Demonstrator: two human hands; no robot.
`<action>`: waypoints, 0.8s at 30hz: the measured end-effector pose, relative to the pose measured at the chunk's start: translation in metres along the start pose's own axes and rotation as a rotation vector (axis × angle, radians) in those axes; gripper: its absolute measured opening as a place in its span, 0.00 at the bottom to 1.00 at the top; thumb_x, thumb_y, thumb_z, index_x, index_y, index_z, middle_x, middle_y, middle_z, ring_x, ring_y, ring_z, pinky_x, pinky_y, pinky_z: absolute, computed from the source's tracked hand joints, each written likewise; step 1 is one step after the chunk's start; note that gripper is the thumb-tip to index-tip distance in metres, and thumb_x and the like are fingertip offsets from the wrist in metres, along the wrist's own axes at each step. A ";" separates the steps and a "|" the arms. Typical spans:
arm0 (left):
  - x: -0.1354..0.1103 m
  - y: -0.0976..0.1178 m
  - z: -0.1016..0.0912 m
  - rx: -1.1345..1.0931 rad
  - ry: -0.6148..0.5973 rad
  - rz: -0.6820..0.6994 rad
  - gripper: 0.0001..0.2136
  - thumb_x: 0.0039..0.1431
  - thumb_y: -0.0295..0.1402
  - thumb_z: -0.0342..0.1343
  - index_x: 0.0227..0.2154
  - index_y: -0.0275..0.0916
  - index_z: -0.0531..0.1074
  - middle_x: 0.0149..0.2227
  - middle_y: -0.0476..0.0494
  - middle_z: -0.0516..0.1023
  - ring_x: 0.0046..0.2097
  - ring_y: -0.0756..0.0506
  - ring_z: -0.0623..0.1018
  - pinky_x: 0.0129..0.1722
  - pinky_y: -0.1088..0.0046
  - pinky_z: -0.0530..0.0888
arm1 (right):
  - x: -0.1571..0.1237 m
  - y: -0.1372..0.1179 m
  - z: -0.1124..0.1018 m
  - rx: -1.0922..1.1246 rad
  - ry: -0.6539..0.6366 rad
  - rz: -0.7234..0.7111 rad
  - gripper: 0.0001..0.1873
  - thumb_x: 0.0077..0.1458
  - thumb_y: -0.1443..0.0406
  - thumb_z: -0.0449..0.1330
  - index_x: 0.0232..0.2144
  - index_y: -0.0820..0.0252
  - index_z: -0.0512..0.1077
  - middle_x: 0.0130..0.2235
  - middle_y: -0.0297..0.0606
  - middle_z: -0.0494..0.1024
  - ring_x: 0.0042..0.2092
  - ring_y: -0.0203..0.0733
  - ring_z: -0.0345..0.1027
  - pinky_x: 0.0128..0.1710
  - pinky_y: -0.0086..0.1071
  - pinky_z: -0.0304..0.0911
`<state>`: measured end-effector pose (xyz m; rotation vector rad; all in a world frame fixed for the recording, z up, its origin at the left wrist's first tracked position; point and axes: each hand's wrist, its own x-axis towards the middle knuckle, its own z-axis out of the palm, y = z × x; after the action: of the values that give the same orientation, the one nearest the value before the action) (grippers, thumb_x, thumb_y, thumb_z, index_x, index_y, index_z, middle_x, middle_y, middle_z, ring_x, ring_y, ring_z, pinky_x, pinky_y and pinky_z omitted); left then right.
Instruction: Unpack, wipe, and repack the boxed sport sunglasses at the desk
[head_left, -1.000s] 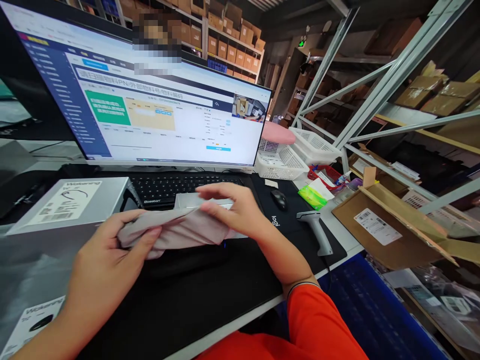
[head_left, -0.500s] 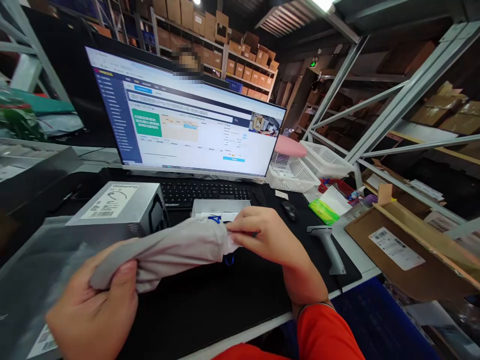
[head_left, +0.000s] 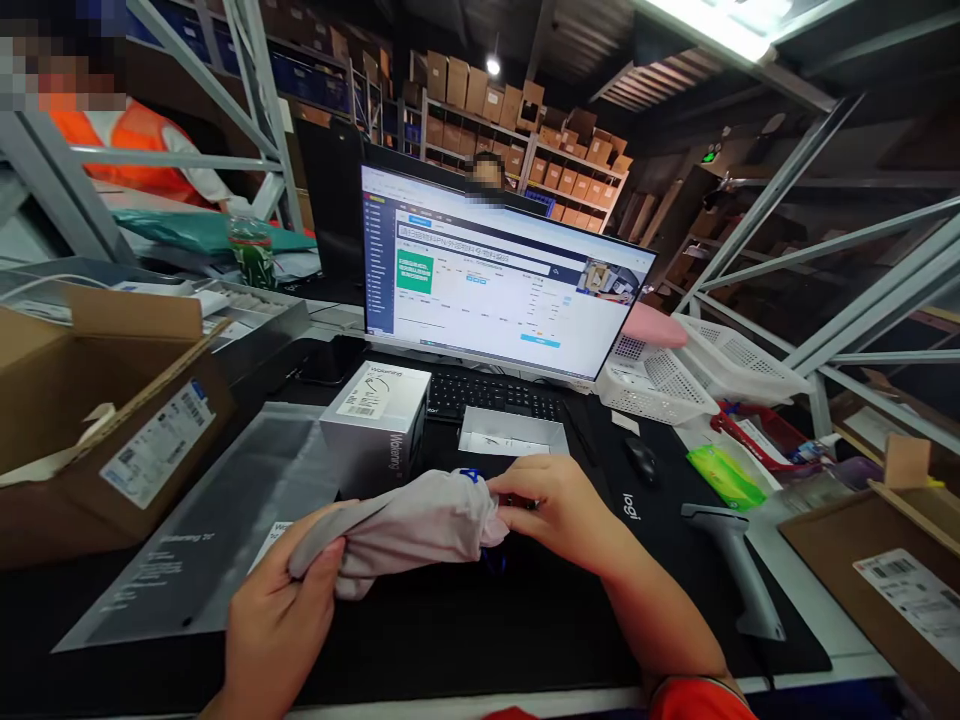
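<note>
A light grey cloth drawstring pouch with blue cord is stretched between my two hands above the black desk mat. My left hand grips its closed end, thumb on top. At the gathered mouth, by the blue cord, the fingers of my right hand pinch the fabric. Whatever lies inside the pouch is hidden. Just behind it stand a grey product box with a white label and a shallow open grey tray with white paper in it.
A monitor stands behind the keyboard. To the right lie a mouse and a barcode scanner. An open carton and a translucent plastic sleeve are on the left. A person in an orange vest is beyond the rack.
The view has swung left, bringing the open carton and the person in orange into sight. Both hands keep hold of the pouch, which looks a little shorter and more bunched.
</note>
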<state>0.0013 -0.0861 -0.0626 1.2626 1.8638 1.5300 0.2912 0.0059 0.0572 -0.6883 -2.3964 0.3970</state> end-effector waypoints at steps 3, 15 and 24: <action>0.000 -0.004 -0.002 -0.016 0.003 -0.022 0.22 0.62 0.58 0.58 0.47 0.52 0.84 0.50 0.44 0.86 0.55 0.33 0.84 0.56 0.56 0.85 | 0.001 0.001 0.005 0.013 -0.001 0.006 0.07 0.64 0.69 0.68 0.39 0.52 0.86 0.34 0.36 0.87 0.32 0.41 0.80 0.33 0.31 0.71; 0.015 0.005 0.005 0.004 -0.049 -0.109 0.23 0.57 0.53 0.56 0.44 0.40 0.81 0.45 0.37 0.87 0.49 0.33 0.85 0.54 0.52 0.83 | 0.003 -0.009 0.011 -0.299 0.201 0.047 0.12 0.69 0.66 0.59 0.34 0.56 0.81 0.31 0.38 0.84 0.31 0.40 0.76 0.31 0.33 0.63; 0.011 -0.005 0.008 0.028 -0.017 -0.167 0.27 0.63 0.57 0.54 0.47 0.39 0.80 0.44 0.37 0.85 0.51 0.32 0.83 0.54 0.53 0.81 | 0.009 0.004 0.022 -0.122 0.366 0.251 0.07 0.63 0.62 0.70 0.31 0.55 0.82 0.35 0.39 0.84 0.36 0.42 0.78 0.35 0.34 0.67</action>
<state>-0.0001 -0.0721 -0.0676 1.0974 1.9329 1.4064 0.2731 0.0115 0.0427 -1.0276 -2.0065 0.2044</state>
